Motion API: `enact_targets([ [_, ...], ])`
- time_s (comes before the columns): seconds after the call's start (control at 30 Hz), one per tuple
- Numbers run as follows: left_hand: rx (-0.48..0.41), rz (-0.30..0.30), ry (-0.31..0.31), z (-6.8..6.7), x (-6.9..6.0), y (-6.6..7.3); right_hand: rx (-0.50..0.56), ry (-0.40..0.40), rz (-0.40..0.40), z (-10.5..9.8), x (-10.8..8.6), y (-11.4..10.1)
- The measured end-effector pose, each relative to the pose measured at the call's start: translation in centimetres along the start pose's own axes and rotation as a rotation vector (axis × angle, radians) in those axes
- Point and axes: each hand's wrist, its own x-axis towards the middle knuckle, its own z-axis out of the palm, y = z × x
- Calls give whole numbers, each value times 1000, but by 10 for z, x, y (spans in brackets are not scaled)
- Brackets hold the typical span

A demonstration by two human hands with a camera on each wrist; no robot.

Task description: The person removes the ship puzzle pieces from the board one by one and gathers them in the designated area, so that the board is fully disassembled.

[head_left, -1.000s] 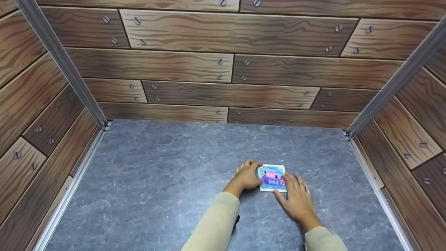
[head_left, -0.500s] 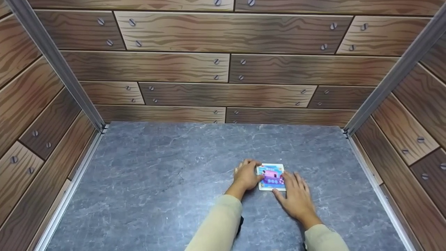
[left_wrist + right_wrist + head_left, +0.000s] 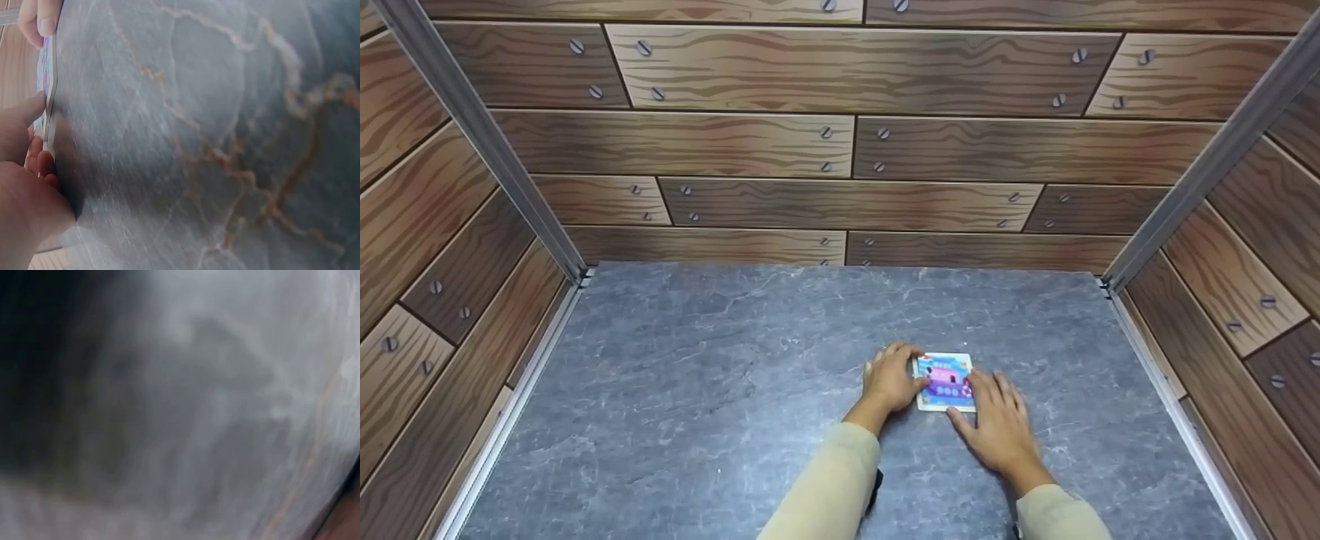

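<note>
A thin square picture board (image 3: pixel 947 394) with a white border and a pink, purple and blue print lies on the grey marbled tabletop. At its left edge, the left hand (image 3: pixel 889 377) has its thumb on the printed face and its index finger at the far corner. Side-on in the left wrist view, the board (image 3: pixel 50 84) shows a pale edge, with the left hand's other fingers (image 3: pixel 45 163) curled beside it. The right hand (image 3: pixel 997 424) rests along the right side, fingertips on the print and thumb at the near edge. Blur fills most of the right wrist view.
Wood-print panels (image 3: pixel 840 142) stand at the back and both sides. Metal posts (image 3: pixel 480 142) rise at the corners, and pale rails (image 3: pixel 510 420) run along the table's sides. Marbled tabletop (image 3: pixel 675 360) stretches left of the hands.
The head view has shifted slightly since a second ago. The left thumb has moved a little onto the board's left edge; the right hand and the board keep nearly the same place.
</note>
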Motion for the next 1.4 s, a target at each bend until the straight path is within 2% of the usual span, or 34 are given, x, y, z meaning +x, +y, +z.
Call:
enact_targets([
  [0.13, -6, -3, 31, 2, -1, -1, 13, -12, -5, 0, 0, -1],
  [0.43, -80, -9, 100, 6, 0, 0, 11, -26, 13, -2, 0, -1],
  [0.67, -81, -55, 104, 6, 1, 2, 14, -13, 2, -1, 0, 0],
  [1.03, -94, -61, 163, 10, 2, 2, 15, -9, 1, -2, 0, -3],
  [1.17, -86, -73, 158, 10, 2, 3, 19, -12, -1, -2, -1, -3],
  [1.4, -101, -52, 162, 9, 2, 2, 15, -8, -5, -3, -2, -2],
])
